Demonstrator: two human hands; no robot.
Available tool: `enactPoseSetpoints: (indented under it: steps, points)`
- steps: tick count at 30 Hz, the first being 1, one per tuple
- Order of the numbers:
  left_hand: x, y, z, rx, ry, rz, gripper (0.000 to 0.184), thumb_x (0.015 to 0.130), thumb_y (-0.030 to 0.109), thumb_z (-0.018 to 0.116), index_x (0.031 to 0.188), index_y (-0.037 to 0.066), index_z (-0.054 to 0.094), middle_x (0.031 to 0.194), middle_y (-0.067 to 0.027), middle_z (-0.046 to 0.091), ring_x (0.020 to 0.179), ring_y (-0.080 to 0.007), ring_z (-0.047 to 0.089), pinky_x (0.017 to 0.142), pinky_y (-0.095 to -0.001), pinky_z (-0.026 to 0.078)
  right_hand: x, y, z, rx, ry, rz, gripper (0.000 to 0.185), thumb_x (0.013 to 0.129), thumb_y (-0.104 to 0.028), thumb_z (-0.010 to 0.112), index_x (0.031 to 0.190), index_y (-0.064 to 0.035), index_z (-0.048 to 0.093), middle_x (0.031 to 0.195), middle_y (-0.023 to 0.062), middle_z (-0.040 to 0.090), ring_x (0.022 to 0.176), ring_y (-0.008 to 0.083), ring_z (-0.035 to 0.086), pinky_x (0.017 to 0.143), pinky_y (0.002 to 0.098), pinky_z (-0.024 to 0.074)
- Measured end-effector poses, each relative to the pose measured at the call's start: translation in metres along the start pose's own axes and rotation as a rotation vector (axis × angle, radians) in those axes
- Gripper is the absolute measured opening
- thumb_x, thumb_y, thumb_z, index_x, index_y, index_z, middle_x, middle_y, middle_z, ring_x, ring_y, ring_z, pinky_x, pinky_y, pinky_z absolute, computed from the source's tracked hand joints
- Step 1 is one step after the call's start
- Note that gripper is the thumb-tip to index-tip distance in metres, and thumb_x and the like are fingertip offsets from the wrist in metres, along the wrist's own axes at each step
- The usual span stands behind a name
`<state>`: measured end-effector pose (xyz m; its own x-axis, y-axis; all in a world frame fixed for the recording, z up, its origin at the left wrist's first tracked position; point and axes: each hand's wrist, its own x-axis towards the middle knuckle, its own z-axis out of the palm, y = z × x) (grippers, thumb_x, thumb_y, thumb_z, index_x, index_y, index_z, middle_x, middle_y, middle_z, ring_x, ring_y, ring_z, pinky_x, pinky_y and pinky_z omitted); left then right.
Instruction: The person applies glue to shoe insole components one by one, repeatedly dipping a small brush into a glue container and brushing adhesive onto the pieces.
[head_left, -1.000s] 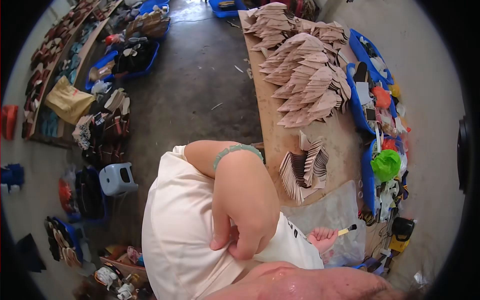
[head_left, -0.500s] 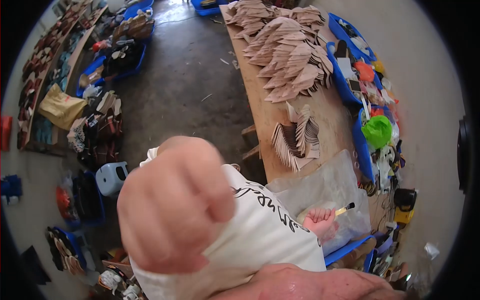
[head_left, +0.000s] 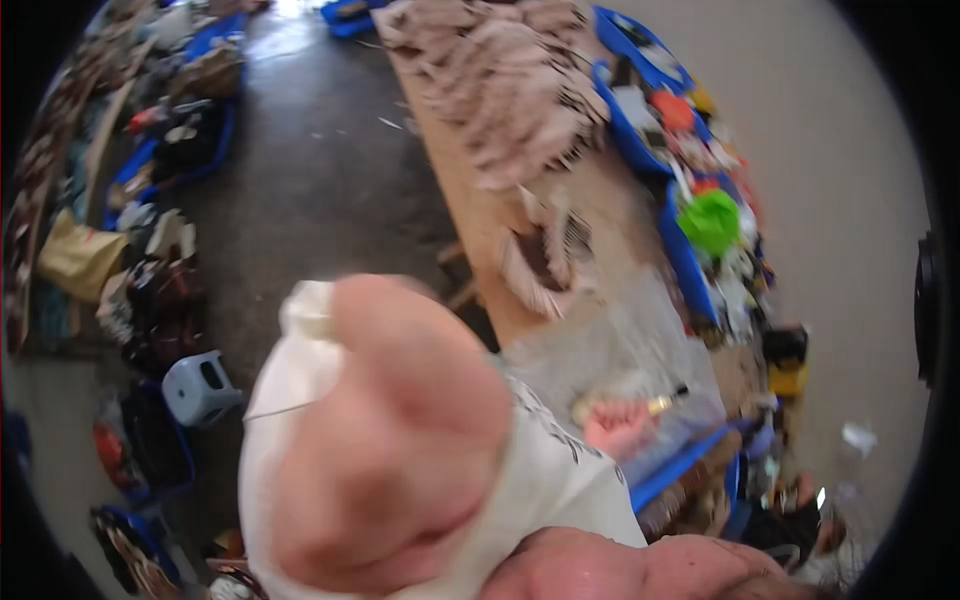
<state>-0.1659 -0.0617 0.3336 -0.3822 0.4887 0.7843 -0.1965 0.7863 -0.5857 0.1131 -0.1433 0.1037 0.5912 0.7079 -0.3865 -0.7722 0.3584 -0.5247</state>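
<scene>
My right hand point(head_left: 617, 430) is closed around the handle of a small brush point(head_left: 668, 401), whose dark bristles point right. It is over a translucent plastic sheet point(head_left: 560, 350) on the table end, beside a pale roundish thing point(head_left: 600, 395) that I cannot make out. My left hand point(head_left: 400, 430) looms very large and blurred just below the camera, in front of my white shirt point(head_left: 275, 430). Its fingers are smeared, so I cannot see whether it holds anything. Beyond the sheet, a fanned bunch of pinkish cut pieces point(head_left: 545, 265) with dark edges lies on the wooden table point(head_left: 480, 240).
Large overlapping piles of similar pinkish pieces point(head_left: 510, 100) cover the far table. Blue bins point(head_left: 685, 265) with mixed goods and a green bag point(head_left: 709, 222) line the right. On the left are a light-blue stool point(head_left: 190, 390), a tan bag point(head_left: 80, 258) and more filled bins point(head_left: 205, 150).
The view has shifted, so the table and bins sit further left. My left hand is still close to the lens, turned and more blurred. My right hand keeps hold of the brush.
</scene>
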Motion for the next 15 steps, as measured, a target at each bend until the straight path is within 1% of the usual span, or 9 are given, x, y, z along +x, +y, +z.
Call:
enactPoseSetpoints:
  steps: [1,2,4,6,7,9,10,12,15]
  points:
    - [0.001,0.013,-0.008,0.752,-0.080,0.014,0.021,0.086,0.015,0.046,0.068,0.022,0.038,0.056,0.0064,0.028,0.055,-0.0077,0.035,0.063,-0.0329,0.025,0.012,-0.002,-0.013,0.000,-0.025,-0.008,0.045,0.096,-0.027,0.047,0.057,-0.0194,0.025,0.047,-0.0052,0.016,0.040,0.0078,0.015,0.040,0.0248,0.0163]
    - [-0.001,0.025,-0.016,1.488,-0.175,0.064,0.024,0.084,0.011,0.047,0.066,0.022,0.037,0.056,0.0065,0.029,0.053,-0.0075,0.034,0.063,-0.0347,0.025,0.018,-0.005,-0.015,-0.016,0.006,-0.015,0.046,0.096,-0.027,0.047,0.057,-0.0197,0.024,0.046,-0.0053,0.016,0.039,0.0077,0.014,0.039,0.0245,0.0156]
    - [-0.003,0.035,-0.028,2.143,-0.272,0.148,0.027,0.080,0.005,0.050,0.063,0.022,0.038,0.056,0.0071,0.030,0.050,-0.0079,0.032,0.065,-0.0381,0.024,0.015,-0.009,-0.020,-0.002,0.041,-0.044,0.046,0.095,-0.027,0.048,0.057,-0.0200,0.024,0.046,-0.0054,0.016,0.038,0.0078,0.014,0.038,0.0242,0.0151]
    - [-0.003,0.040,-0.029,2.086,-0.284,0.127,0.024,0.081,0.004,0.051,0.066,0.019,0.041,0.058,0.0065,0.034,0.049,-0.0094,0.033,0.065,-0.0391,0.024,0.016,-0.004,-0.014,0.053,0.024,-0.046,0.047,0.095,-0.026,0.049,0.056,-0.0200,0.024,0.045,-0.0054,0.017,0.037,0.0081,0.014,0.037,0.0243,0.0154]
    - [-0.003,0.043,-0.030,2.058,-0.290,0.117,0.022,0.082,0.003,0.052,0.067,0.018,0.043,0.058,0.0061,0.035,0.048,-0.0102,0.033,0.065,-0.0397,0.024,0.012,-0.002,-0.007,0.021,0.124,-0.066,0.046,0.095,-0.026,0.049,0.057,-0.0199,0.024,0.045,-0.0054,0.017,0.036,0.0081,0.014,0.037,0.0242,0.0154]
    - [-0.001,0.047,-0.036,1.987,-0.326,0.096,0.019,0.086,0.004,0.050,0.072,0.016,0.046,0.061,0.0051,0.039,0.050,-0.0107,0.036,0.065,-0.0397,0.025,-0.005,0.007,0.038,-0.034,0.309,-0.122,0.046,0.095,-0.025,0.049,0.057,-0.0197,0.024,0.045,-0.0053,0.017,0.036,0.0081,0.014,0.036,0.0242,0.0152]
    - [-0.002,0.051,-0.038,1.948,-0.348,0.055,0.017,0.083,0.002,0.055,0.073,0.014,0.047,0.061,0.0050,0.038,0.050,-0.0112,0.036,0.065,-0.0393,0.025,-0.014,0.010,0.061,0.032,0.377,-0.120,0.045,0.096,-0.026,0.049,0.058,-0.0194,0.025,0.045,-0.0050,0.018,0.036,0.0083,0.013,0.036,0.0240,0.0146]
    - [-0.005,0.059,-0.042,1.857,-0.386,-0.050,0.018,0.076,-0.001,0.063,0.075,0.011,0.050,0.061,0.0048,0.038,0.048,-0.0122,0.037,0.065,-0.0384,0.025,0.006,0.018,0.055,-0.011,0.255,-0.088,0.045,0.096,-0.026,0.049,0.058,-0.0195,0.025,0.045,-0.0049,0.018,0.036,0.0083,0.013,0.036,0.0239,0.0150]
    - [-0.010,0.057,-0.047,1.832,-0.315,-0.065,0.016,0.078,0.001,0.063,0.076,0.011,0.051,0.063,0.0054,0.039,0.050,-0.0120,0.038,0.065,-0.0367,0.024,0.033,0.008,0.018,-0.086,0.122,-0.073,0.045,0.096,-0.026,0.049,0.058,-0.0195,0.025,0.046,-0.0048,0.018,0.037,0.0084,0.013,0.037,0.0238,0.0156]
